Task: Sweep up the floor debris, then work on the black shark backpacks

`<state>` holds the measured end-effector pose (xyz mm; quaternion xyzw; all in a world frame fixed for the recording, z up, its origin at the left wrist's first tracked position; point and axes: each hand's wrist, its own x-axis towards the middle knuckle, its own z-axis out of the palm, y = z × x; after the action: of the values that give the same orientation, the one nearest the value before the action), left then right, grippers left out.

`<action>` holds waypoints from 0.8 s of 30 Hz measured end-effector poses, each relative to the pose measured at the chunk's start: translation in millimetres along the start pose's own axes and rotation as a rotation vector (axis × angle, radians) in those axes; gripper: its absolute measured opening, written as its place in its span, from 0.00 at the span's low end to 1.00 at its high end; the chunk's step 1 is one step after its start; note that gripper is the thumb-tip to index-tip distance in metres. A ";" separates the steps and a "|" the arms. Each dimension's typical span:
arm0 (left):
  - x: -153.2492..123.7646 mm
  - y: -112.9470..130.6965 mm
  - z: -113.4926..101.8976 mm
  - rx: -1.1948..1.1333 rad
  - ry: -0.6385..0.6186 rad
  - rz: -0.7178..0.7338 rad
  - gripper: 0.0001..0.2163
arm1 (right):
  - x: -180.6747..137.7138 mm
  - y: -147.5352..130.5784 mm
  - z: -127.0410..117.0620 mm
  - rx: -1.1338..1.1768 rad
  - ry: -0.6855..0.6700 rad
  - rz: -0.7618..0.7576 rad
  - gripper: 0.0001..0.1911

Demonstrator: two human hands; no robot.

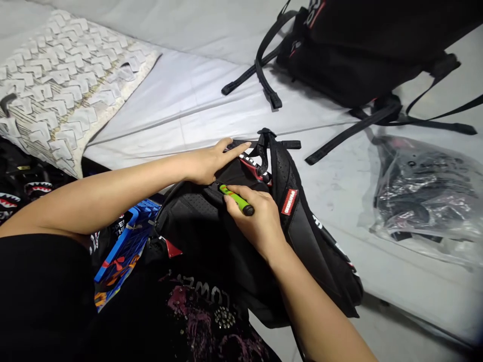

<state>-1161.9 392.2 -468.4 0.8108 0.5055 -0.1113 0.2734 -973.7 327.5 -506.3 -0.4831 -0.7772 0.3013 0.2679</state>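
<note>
A black backpack (pixel 215 226) lies across my lap and the table edge, its padded straps facing up and a red label on one strap. My left hand (pixel 206 163) rests on its top part, gripping the black fabric near the carry loop; one finger stretches out over it, and the others are partly hidden. In my right hand (pixel 258 213) is a slim green pen-like tool (pixel 236 200) with a black end and orange marks. Its dark tip points at the fabric beside my left hand. I cannot make out the exact kind of tool.
Another black backpack (pixel 370 55) with loose straps lies at the upper right. Below it sits a clear plastic bag (pixel 426 196) of dark parts. A mat of white tabs (pixel 64 75) covers the left of the white table (pixel 181 95). Blue printed material (pixel 128 246) hangs beside my lap.
</note>
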 end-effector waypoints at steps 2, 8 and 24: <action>-0.5 2.3 -2.7 -0.011 -0.025 -0.022 0.52 | 0.8 -3.1 -0.5 0.011 -0.019 0.003 0.10; 0.1 5.0 -9.3 -0.009 -0.077 -0.045 0.53 | 4.8 -11.1 -1.5 0.005 -0.052 0.057 0.11; 5.2 -10.3 -1.7 -0.023 -0.030 0.033 0.53 | -3.0 -0.5 -11.2 0.101 -0.058 0.028 0.12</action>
<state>-1168.7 400.6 -472.8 0.8140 0.4892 -0.1133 0.2921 -965.0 326.9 -498.7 -0.4710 -0.7616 0.3577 0.2648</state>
